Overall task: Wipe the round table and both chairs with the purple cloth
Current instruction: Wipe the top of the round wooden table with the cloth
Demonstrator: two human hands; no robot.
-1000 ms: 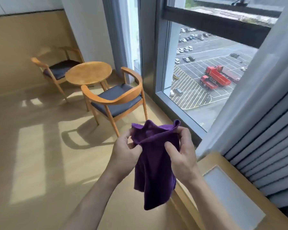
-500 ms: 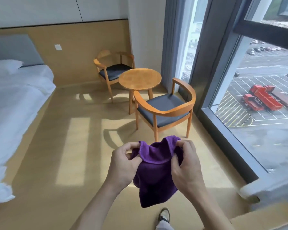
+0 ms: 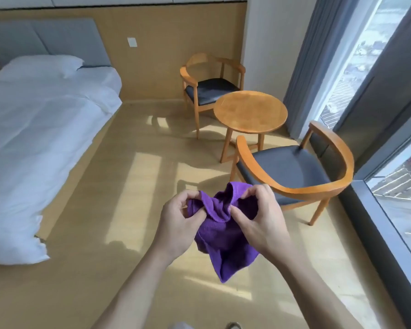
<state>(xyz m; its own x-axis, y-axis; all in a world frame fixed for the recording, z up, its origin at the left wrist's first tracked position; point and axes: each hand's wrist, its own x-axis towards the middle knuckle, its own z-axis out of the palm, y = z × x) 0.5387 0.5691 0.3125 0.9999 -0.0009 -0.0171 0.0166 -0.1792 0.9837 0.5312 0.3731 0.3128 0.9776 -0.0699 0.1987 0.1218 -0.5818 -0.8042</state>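
Note:
The purple cloth [image 3: 223,236] hangs bunched in front of me, above the floor. My left hand [image 3: 178,222] pinches its upper left edge and my right hand [image 3: 261,217] pinches its upper right edge. Ahead stands the round wooden table [image 3: 250,111]. A wooden chair with a dark seat [image 3: 292,172] stands just beyond my hands on the near side of the table, its curved back towards me. A second chair [image 3: 210,87] stands on the table's far side by the wall.
A bed with white bedding [image 3: 38,138] fills the left side. A floor-to-ceiling window [image 3: 394,181] and grey curtains [image 3: 304,58] run along the right. Sunlit wooden floor [image 3: 138,186] lies between the bed and the chairs.
The view has swung left and closed in on the near chair and table, so the bed now shows. Both hands have kept their hold and gathered the cloth's top edge closer together.

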